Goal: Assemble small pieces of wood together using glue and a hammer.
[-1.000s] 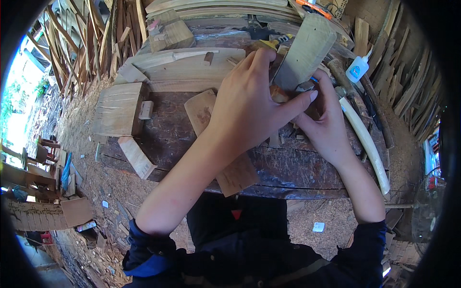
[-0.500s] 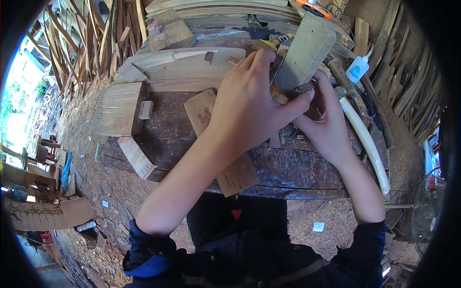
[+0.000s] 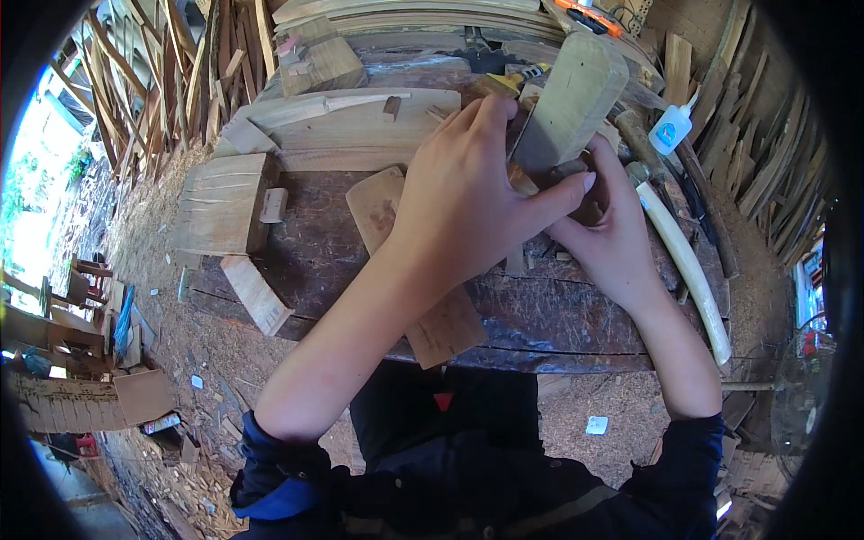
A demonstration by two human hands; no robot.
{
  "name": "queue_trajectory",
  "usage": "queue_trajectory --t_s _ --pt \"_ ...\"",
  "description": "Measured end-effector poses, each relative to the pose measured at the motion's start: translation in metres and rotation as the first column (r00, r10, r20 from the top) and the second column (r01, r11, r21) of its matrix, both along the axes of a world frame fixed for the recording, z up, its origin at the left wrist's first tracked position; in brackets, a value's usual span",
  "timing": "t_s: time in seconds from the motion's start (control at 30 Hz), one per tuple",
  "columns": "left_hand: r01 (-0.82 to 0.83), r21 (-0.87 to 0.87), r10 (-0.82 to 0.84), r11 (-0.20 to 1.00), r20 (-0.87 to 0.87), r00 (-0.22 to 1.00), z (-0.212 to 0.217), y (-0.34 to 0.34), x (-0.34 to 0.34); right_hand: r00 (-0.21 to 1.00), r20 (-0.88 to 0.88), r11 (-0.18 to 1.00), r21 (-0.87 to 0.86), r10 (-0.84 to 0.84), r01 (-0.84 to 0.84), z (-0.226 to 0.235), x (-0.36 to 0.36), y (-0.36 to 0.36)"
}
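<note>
Over the workbench (image 3: 558, 319), a pale, thick wooden block (image 3: 576, 99) with rounded corners stands tilted up between my hands. My left hand (image 3: 472, 180) is curled around its lower left side, the thumb reaching across below it. Close by on the right, my right hand (image 3: 612, 216) bends its fingers up behind the block's lower end. A small dark piece (image 3: 569, 168) shows by my left thumb tip; what it belongs to is unclear. My fingers hide most of the block's lower end. Under my left forearm lies a flat brown board (image 3: 445, 328).
Left on the bench are a large wood block (image 3: 220, 207), a small offcut (image 3: 256, 292) and a long plank (image 3: 342, 144). On the right lie a glue bottle (image 3: 670, 129) and a pale curved handle (image 3: 684, 270). A yellow-handled brush (image 3: 513, 81) sits behind my left hand. Scrap sticks lean around.
The block has tipped very slightly, and my left thumb has shifted a little to the right along its lower end. Everything else stays put.
</note>
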State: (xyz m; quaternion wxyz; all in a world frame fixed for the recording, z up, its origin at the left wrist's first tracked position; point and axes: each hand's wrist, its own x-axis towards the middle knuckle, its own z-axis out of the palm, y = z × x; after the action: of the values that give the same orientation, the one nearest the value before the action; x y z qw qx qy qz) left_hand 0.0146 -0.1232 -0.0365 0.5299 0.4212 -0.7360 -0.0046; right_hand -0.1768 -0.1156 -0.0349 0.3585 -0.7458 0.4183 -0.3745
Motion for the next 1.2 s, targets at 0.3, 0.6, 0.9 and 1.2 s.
queue_trajectory --t_s 0.3,0.6,0.9,1.2 --pt "0.005 0.055 -0.005 0.998 0.004 1.0 0.0005 0.001 -0.0007 0.997 0.076 0.993 -0.12 0.0 0.009 -0.0056 0.0008 -0.0051" --pt "0.012 0.047 -0.014 0.999 0.03 0.999 -0.0003 0.0005 0.0012 0.995 0.1 1.0 0.016 0.025 -0.026 0.0031 0.0011 -0.0011" --pt "-0.002 0.065 0.0 0.998 0.033 0.999 0.0 0.0011 0.0004 0.994 0.104 1.0 -0.008 0.03 -0.03 0.0 0.0 -0.0022" --pt "0.0 0.067 -0.002 0.998 0.027 1.0 -0.0005 0.0003 -0.0002 0.992 0.122 0.981 -0.195 0.034 -0.009 -0.0024 0.0022 -0.0047"
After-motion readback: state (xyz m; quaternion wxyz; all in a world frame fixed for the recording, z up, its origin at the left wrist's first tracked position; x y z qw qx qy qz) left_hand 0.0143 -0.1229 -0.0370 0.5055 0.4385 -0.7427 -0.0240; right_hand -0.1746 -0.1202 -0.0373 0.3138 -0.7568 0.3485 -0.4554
